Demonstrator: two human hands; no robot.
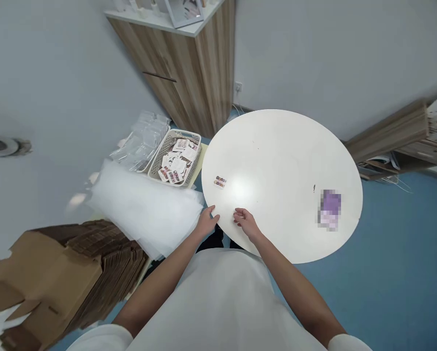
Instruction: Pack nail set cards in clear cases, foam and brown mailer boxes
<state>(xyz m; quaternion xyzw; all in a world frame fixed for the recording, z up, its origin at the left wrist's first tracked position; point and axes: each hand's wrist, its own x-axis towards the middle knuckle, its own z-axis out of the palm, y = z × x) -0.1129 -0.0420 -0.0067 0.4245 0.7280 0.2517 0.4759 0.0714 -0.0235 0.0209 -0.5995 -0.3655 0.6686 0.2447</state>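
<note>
Both my hands are at the near edge of a round white table (277,146). My left hand (206,222) is at the rim, thumb and fingers apart, with nothing in it. Over the tabletop to its right is my right hand (246,222), its fingers loosely curved and apart, also holding nothing. A small card with two rows of coloured dots (220,182) lies just beyond my hands, touched by neither. Left of my left hand is a stack of translucent white sheets (148,200).
A white basket (152,171) of printed cards stands left of the table, beside clear plastic bags (145,136). Flattened cardboard boxes (53,273) are stacked at lower left. A pixelated purple item (330,209) lies on the table's right. A wooden cabinet (189,68) stands behind.
</note>
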